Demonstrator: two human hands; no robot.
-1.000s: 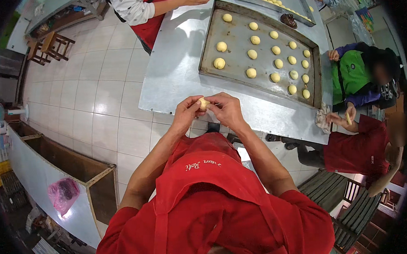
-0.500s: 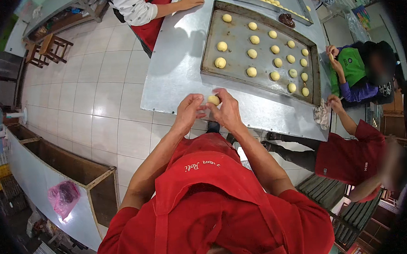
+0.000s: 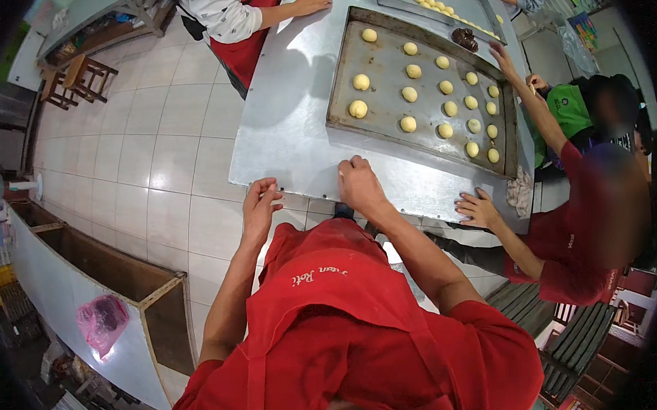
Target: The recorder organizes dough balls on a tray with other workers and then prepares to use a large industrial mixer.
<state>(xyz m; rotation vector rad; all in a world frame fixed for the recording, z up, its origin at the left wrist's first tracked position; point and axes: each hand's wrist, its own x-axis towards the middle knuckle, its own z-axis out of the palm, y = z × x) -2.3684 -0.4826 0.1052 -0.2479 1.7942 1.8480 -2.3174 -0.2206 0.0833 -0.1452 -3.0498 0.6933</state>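
Note:
My right hand (image 3: 361, 185) is curled closed at the near edge of the metal table (image 3: 284, 144). Its fingers point down, and whatever lies under them is hidden. Off to the left, my left hand (image 3: 260, 211) hovers by the table's corner, fingers loosely bent and apart, with nothing visible in it. Beyond my hands sits a large metal baking tray (image 3: 414, 142), holding spaced rows of pale yellow dough balls, such as a dough ball (image 3: 408, 124) near its front side.
A co-worker's hand (image 3: 478, 210) rests on the table at right; their other arm reaches over the tray's right side. A dark brown lump (image 3: 465, 40) lies between this tray and a second tray (image 3: 400, 7). Another person's hand (image 3: 312, 2) is at the far left. A cloth (image 3: 519, 193) hangs nearby.
My hands have moved apart, the left one leftward and down; the dough ball that was between them is out of sight. The co-worker at right has leaned in and reached over the table.

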